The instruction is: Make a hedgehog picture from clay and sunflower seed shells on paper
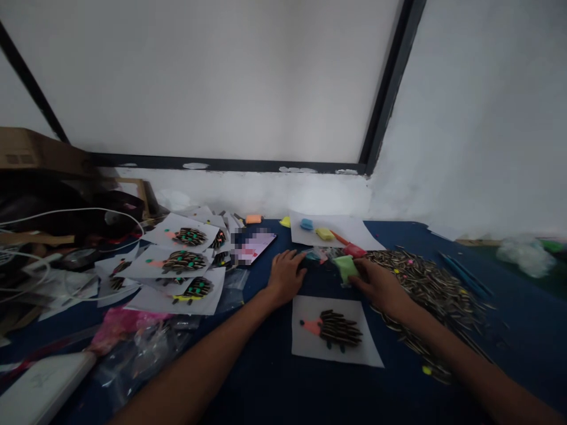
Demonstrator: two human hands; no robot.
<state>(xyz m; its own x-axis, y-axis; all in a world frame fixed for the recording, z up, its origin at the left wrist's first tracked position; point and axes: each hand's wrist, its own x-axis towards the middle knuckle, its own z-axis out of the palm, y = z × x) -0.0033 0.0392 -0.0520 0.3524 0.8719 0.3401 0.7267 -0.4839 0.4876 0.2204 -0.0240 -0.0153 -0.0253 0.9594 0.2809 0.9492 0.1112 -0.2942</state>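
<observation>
My right hand (381,286) pinches a light green packet of modelling clay (345,269) above the blue table. My left hand (286,276) rests on the table between a phone (256,248) and some crumpled clear wrappers (316,255), its fingers spread and slightly bent. Just below both hands lies a white paper (305,348) with a hedgehog (339,328) made of sunflower seeds, its face pink and its nose black. A heap of striped sunflower seeds (425,283) spreads beside my right hand and under its forearm.
Finished-looking hedgehog papers (175,261) overlap on the left. Blue (306,224) and yellow (325,234) clay packets lie on a white sheet (354,227) at the back. Blue tweezers (466,275) are at right. Plastic bags (137,354) and a white box (48,386) sit front left.
</observation>
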